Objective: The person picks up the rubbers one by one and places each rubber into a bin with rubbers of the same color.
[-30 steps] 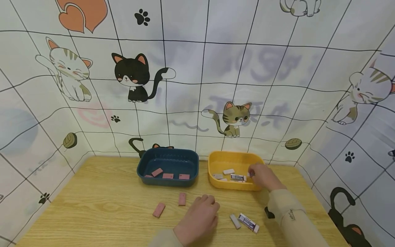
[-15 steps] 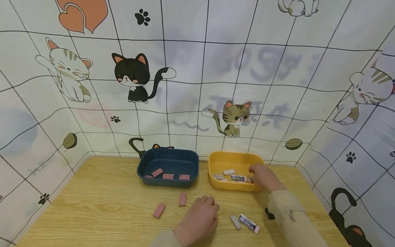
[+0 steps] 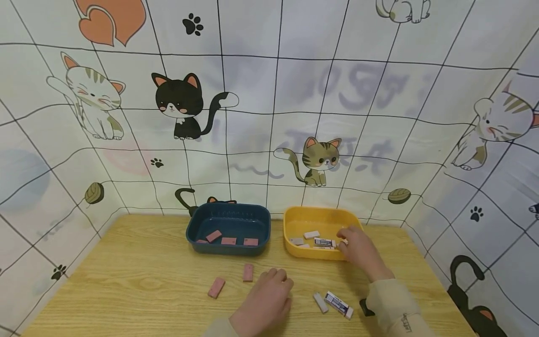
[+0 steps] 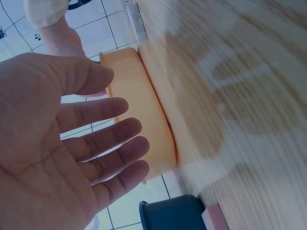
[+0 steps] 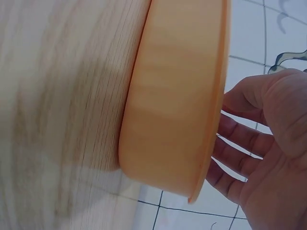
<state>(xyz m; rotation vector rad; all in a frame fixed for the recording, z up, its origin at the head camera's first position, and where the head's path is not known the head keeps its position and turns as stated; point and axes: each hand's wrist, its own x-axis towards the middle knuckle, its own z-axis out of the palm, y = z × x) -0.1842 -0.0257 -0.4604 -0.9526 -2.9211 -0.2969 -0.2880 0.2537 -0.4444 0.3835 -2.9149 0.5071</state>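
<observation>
My right hand (image 3: pixel 357 244) reaches over the front right rim of the yellow tray (image 3: pixel 296 215), fingers relaxed and fingertips inside. A bit of a white eraser (image 3: pixel 345 241) shows by those fingertips. In the right wrist view, the tray's wall (image 5: pixel 172 100) hides the finger ends. Several white erasers lie in the tray, one of them an eraser in a printed sleeve (image 3: pixel 324 242). My left hand (image 3: pixel 266 299) hovers over the table with nothing in it; in the left wrist view its fingers (image 4: pixel 103 146) are loosely extended. Right of it lie a small grey-white eraser (image 3: pixel 320 303) and a sleeved eraser (image 3: pixel 338 304).
A dark blue tray (image 3: pixel 227 250) with several pink erasers stands left of the yellow one. Two more pink erasers, a near one (image 3: pixel 216 288) and a farther one (image 3: pixel 248 273), lie on the wooden table (image 3: pixel 139 281). A cat-print sheet (image 3: pixel 252 131) hangs behind.
The right hand has let go of a white eraser in the yellow tray and drawn back slightly toward the front. The left hand has shifted a little left.
</observation>
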